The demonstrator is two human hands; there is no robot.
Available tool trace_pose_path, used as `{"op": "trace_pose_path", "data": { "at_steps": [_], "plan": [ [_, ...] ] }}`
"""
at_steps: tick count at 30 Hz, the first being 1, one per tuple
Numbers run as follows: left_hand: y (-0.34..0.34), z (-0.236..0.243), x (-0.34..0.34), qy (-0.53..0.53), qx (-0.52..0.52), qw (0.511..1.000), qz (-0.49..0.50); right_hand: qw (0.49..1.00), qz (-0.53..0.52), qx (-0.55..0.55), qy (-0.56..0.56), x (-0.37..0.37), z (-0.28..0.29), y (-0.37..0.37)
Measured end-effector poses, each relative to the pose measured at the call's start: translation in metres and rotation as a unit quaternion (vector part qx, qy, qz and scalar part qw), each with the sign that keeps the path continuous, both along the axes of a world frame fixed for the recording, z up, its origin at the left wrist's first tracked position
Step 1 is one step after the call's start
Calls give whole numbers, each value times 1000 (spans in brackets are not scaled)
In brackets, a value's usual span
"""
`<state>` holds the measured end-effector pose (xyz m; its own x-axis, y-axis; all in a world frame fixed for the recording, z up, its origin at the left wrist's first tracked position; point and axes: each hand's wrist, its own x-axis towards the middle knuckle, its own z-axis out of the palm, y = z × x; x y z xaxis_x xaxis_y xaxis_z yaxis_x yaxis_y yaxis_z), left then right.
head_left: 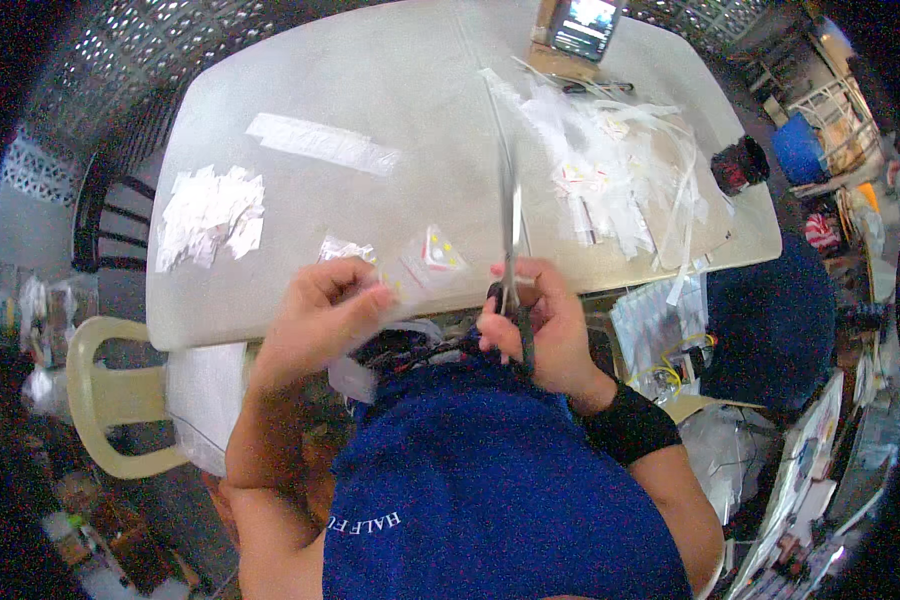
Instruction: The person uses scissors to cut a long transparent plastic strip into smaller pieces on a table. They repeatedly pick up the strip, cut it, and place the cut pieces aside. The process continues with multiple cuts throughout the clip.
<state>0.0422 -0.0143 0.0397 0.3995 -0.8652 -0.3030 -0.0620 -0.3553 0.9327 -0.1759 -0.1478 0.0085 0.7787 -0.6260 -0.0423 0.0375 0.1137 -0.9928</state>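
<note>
A person in a dark blue shirt (490,480) sits at a pale grey, smooth-topped counter (400,70), seen from above. The bare left hand (330,312) is over the near edge, its grip narrow, thumb and fingers pinching a small, clear plastic piece printed with red lines and yellow dots (438,252). That piece reaches from the fingertips toward the right, between the two hands. The right hand (545,325), with a wide black wristband (632,425) on its wrist, has its grip closed around the black handles of long, silvery metal scissors (511,215). The blades point away from the person; they are blurred, so whether they are parted cannot be told.

Just beyond the left hand lies a small cluster of shiny, whitish cut pieces (344,249). Farther left is a larger heap of white, narrow cut pieces (213,215). A long, flat, translucent strip (325,143) lies beyond them. On the right spreads a loose tangle of white and clear plastic scraps (630,170). At the far edge, a dark phone with a lit screen (585,28) leans upright against a brown cardboard support (543,22).
</note>
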Motion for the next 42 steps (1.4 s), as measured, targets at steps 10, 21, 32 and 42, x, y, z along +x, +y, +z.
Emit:
{"op": "trace_pose_path", "data": {
  "at_steps": [10, 21, 32, 42],
  "plan": [
    [14, -8, 29, 97, -37, 988, 115, 973, 211, -30, 92, -3, -34, 29],
    [27, -15, 25, 17, -3, 995, 99, 972, 227, 1, 61, 27, -37, 44],
    [34, -20, 29, 66, -17, 992, 110, 974, 221, 10, 39, 35, -40, 49],
    [29, -25, 31, 81, -27, 991, 105, 972, 223, 29, 64, 31, -42, 45]
  ]
}}
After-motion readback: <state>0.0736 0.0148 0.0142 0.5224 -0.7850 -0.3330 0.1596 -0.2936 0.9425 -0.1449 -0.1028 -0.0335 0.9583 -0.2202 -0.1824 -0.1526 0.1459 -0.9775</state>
